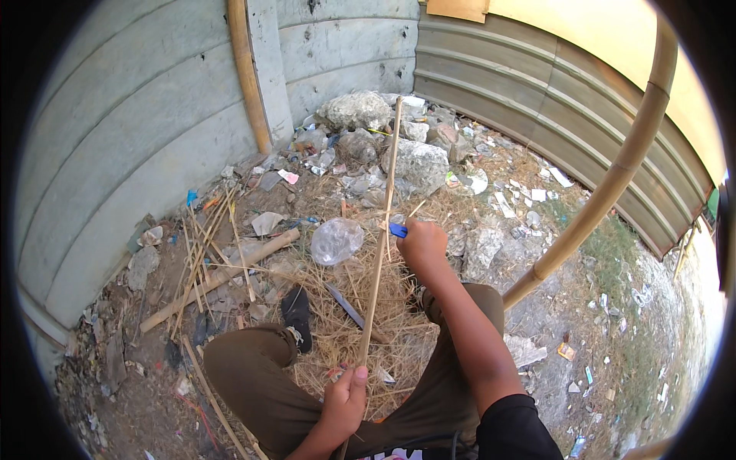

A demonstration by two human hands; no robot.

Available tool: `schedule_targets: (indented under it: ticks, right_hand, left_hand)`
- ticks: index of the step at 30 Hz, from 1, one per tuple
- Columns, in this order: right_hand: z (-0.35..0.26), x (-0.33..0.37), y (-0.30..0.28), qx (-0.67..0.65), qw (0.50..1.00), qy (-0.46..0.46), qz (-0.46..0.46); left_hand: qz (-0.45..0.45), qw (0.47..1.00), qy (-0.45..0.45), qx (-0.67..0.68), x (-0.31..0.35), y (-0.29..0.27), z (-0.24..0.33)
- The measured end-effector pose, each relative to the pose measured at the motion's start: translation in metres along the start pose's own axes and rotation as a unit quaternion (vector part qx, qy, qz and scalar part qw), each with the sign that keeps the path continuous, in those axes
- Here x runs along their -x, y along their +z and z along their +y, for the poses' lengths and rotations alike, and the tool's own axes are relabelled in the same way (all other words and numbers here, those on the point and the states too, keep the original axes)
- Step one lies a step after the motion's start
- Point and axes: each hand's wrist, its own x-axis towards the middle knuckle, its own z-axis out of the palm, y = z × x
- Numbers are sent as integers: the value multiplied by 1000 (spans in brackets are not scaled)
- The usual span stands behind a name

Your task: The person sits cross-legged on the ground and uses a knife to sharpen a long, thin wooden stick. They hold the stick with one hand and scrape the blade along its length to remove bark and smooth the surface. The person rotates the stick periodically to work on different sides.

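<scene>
A long, pale bamboo strip [375,291] rises from my lap, pointing away from me towards the rocks. Low on it, my left hand [345,400] is wrapped round the strip with the thumb along it. Farther up, my right hand [422,244] is closed round a blue cutter knife [397,230], most of which the fist hides. The knife's front end meets the strip's right side, where thin shavings [386,217] curl off. A long-bladed knife [345,305] lies on the shavings between my legs.
Several bamboo strips [201,264] lie across a bamboo pole [230,277] at left. A thick bamboo pole [594,205] slants up at right. Beyond are rocks [414,165], a clear plastic bag [337,241], a concrete wall [146,115] and a corrugated metal fence [529,73]. Litter covers the ground.
</scene>
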Motion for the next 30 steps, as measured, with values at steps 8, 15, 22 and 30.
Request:
schedule_targets:
  ticks: [8, 15, 22, 30]
  right_hand:
    - [28, -47, 23, -112, 989, 89, -47]
    - [26, -23, 23, -458, 849, 64, -256]
    - [-29, 66, 15, -228, 958, -168, -50]
    - [-31, 110, 17, -215, 961, -172, -14]
  left_hand:
    - [-4, 999, -40, 17, 1, 4, -6]
    - [-43, 979, -114, 162, 3, -12, 24]
    - [-5, 980, -73, 185, -23, -22, 60]
    - [15, 977, -79, 198, -39, -6, 46]
